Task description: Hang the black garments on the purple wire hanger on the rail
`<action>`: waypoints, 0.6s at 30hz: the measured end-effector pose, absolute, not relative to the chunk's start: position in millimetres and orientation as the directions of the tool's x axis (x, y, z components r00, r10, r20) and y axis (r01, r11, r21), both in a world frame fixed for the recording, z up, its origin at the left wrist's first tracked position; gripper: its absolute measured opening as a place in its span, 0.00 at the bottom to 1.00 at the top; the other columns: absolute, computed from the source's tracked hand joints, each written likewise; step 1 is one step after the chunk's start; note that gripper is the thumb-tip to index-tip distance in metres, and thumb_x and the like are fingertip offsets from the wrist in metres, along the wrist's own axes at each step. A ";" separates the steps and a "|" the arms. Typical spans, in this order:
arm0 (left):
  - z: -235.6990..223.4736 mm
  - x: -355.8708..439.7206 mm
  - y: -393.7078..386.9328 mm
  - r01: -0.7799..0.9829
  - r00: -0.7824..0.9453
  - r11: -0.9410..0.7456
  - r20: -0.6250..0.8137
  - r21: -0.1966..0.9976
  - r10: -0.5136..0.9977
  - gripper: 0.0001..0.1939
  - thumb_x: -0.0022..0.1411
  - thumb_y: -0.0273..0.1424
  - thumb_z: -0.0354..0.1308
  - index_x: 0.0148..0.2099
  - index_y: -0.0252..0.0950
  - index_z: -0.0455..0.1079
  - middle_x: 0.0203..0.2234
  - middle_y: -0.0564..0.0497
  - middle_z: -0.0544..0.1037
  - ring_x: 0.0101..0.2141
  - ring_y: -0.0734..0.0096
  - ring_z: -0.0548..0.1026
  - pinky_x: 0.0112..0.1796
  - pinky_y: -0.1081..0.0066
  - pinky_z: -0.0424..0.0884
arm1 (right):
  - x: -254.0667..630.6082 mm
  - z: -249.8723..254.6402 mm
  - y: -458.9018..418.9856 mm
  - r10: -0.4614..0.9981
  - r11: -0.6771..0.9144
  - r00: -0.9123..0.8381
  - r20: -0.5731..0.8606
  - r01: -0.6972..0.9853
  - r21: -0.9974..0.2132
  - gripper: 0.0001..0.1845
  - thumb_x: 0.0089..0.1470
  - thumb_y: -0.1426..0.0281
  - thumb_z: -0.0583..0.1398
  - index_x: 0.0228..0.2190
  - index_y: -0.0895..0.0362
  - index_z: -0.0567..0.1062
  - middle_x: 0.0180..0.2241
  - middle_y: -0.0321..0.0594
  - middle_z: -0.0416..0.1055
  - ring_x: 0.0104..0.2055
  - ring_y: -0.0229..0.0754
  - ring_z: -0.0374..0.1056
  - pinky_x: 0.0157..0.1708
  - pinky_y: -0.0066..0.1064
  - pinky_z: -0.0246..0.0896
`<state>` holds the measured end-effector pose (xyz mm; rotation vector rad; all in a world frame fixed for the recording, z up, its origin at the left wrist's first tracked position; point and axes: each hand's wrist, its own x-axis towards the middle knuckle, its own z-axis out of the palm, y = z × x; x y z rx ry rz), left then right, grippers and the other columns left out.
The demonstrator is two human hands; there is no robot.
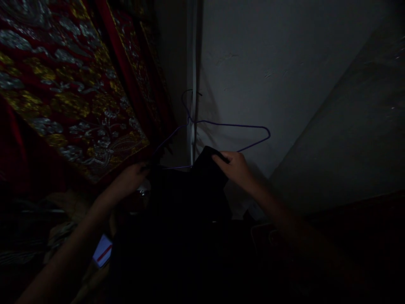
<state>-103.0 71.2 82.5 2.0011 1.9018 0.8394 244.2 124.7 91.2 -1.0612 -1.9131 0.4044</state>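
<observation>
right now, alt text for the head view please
The right hand pinches black cloth partly covering a purple wire hanger; the left hand is at the cloth's left edge. Dim light; patterned red fabric left, grey wall right.

From my side I make out a red cloth (72, 101) on the upper left, patterned with gold and silver. To its right, a pale upright strip (194, 55) runs down beside a grey wall (247, 63) with scuff marks. Low on the left I see a small whitish object (103, 251) bearing a red stripe; the surroundings there are too dark for me.
</observation>
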 end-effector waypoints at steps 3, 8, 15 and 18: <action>77.8 -109.3 68.7 0.832 0.039 -0.082 0.090 0.549 0.995 0.12 0.57 0.41 0.50 0.32 0.40 0.71 0.30 0.47 0.80 0.33 0.56 0.78 0.39 0.61 0.73 | 245.5 90.5 123.7 0.796 0.592 -0.255 0.548 0.512 -0.622 0.25 0.60 0.57 0.57 0.17 0.54 0.58 0.17 0.31 0.53 0.22 0.35 0.51 0.25 0.31 0.43; 98.0 -99.2 54.1 0.822 0.035 -0.290 0.464 0.491 0.885 0.11 0.62 0.37 0.48 0.34 0.39 0.69 0.39 0.46 0.78 0.42 0.58 0.76 0.50 0.59 0.71 | 244.1 87.0 121.5 0.815 0.572 -0.259 0.518 0.500 -0.650 0.24 0.59 0.57 0.57 0.17 0.54 0.58 0.17 0.30 0.51 0.22 0.35 0.50 0.24 0.31 0.42; 125.9 -68.6 78.0 0.656 -0.025 -0.520 0.704 0.547 0.710 0.22 0.59 0.28 0.53 0.56 0.36 0.69 0.49 0.46 0.77 0.52 0.59 0.75 0.58 0.59 0.68 | 243.7 91.0 108.0 0.778 0.626 -0.249 0.577 0.400 -0.670 0.18 0.62 0.58 0.56 0.27 0.56 0.72 0.23 0.35 0.67 0.26 0.39 0.63 0.27 0.31 0.55; 131.3 -65.4 80.0 0.702 0.012 -0.464 0.642 0.540 0.766 0.22 0.60 0.28 0.50 0.55 0.35 0.74 0.46 0.47 0.81 0.48 0.59 0.77 0.56 0.58 0.71 | 264.4 106.0 121.0 0.624 0.694 -0.021 0.781 0.474 -0.542 0.13 0.62 0.62 0.56 0.40 0.55 0.77 0.34 0.41 0.76 0.36 0.45 0.71 0.37 0.35 0.63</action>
